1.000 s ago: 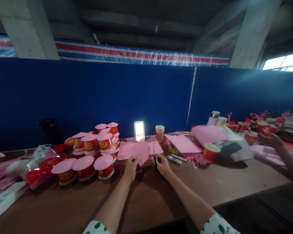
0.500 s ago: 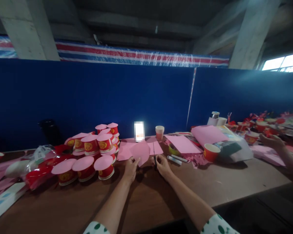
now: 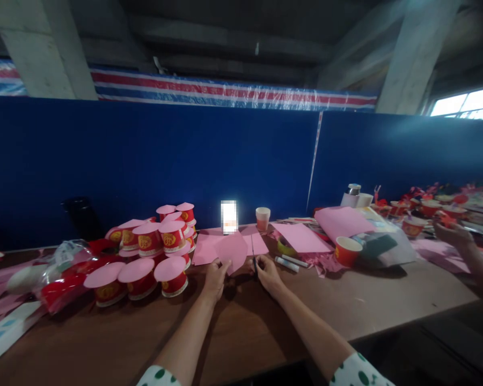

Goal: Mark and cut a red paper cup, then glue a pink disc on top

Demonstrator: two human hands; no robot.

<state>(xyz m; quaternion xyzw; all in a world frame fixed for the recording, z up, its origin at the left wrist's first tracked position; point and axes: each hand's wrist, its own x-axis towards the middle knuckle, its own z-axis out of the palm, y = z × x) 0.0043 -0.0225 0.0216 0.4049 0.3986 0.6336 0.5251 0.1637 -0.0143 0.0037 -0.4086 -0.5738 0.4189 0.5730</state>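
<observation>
A rounded piece of pink paper (image 3: 234, 253) is pinched at its lower left edge by my left hand (image 3: 216, 279). My right hand (image 3: 268, 274) grips a pair of scissors (image 3: 255, 261), dark at the handle, with the blades pointing up and away, just right of that piece. Behind both lie flat pink sheets (image 3: 205, 245) on the brown table (image 3: 241, 327). To the left, red paper cups (image 3: 174, 284) stand upside down in stacked rows, each topped with a pink paper disc (image 3: 171, 268).
White marker pens (image 3: 287, 264) and a red cup (image 3: 348, 252) stand or lie to the right, near more pink sheets (image 3: 301, 238). A bright, blurred-out screen (image 3: 229, 217) stands at the back. Plastic-wrapped red material (image 3: 66, 279) lies left. Another person's hand (image 3: 454, 236) is far right.
My hands, the pink piece and the scissors have hardly moved. The other person's hand at far right has shifted slightly and now has something red at its fingers.
</observation>
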